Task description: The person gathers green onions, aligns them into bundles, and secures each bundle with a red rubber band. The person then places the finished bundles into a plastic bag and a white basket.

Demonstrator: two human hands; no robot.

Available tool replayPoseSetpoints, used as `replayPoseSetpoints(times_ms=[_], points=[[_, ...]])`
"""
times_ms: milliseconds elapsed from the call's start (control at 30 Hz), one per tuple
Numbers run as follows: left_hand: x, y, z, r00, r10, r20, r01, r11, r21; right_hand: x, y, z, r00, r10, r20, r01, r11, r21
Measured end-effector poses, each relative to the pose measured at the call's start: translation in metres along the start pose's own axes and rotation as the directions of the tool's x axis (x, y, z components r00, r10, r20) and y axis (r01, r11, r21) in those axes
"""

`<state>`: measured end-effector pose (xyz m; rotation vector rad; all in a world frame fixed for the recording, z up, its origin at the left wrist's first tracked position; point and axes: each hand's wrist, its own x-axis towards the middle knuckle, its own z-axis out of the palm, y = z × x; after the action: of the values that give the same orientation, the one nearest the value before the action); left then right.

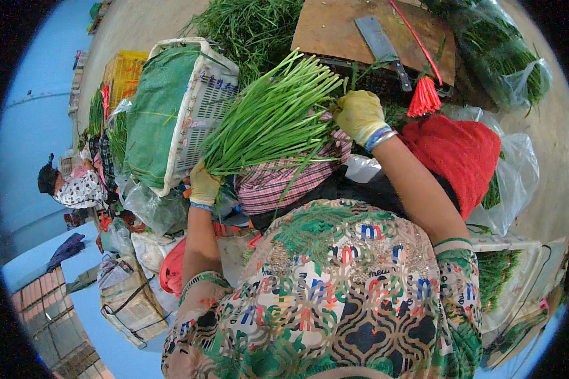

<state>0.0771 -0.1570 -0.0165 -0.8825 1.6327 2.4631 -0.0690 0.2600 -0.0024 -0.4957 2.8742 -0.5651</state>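
A large bunch of green garlic chives (275,123) lies fanned across a pink plaid cloth (284,184) over my lap. My left hand (205,182), in a yellowish glove, grips the narrower end of the bunch at lower left. The pale stem ends spread toward the upper right. My right hand (360,116), gloved too, is curled at the right side of the bunch near its stem ends. Some loose leaf bits show by its fingertips, but whether they are pinched there is hidden.
A cleaver (379,45) lies on a wooden board (332,28), with red ties (425,97) at its edge. Left stands a white crate (208,104) with green cloth; loose greens (256,28) are heaped behind. Bagged greens (498,57) lie right. Another person (80,189) is far left.
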Motion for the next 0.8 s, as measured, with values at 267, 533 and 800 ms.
replayPoseSetpoints(times_ms=[267, 533, 800], points=[[0.002, 0.000, -0.002, 0.993, 0.030, 0.111, -0.031, 1.000, 0.003, -0.011, -0.024, -0.009, 0.988, -0.108, 0.108, 0.118, 0.989, -0.093], [-0.006, -0.001, 0.003, 0.983, 0.027, 0.182, -0.008, 0.995, -0.103, 0.010, -0.006, 0.029, 0.998, -0.026, -0.060, 0.023, 0.999, -0.038], [-0.007, -0.016, 0.002, 0.951, 0.075, 0.301, -0.053, 0.995, -0.079, -0.020, 0.097, 0.024, 0.905, 0.312, 0.289, -0.269, 0.946, -0.180]])
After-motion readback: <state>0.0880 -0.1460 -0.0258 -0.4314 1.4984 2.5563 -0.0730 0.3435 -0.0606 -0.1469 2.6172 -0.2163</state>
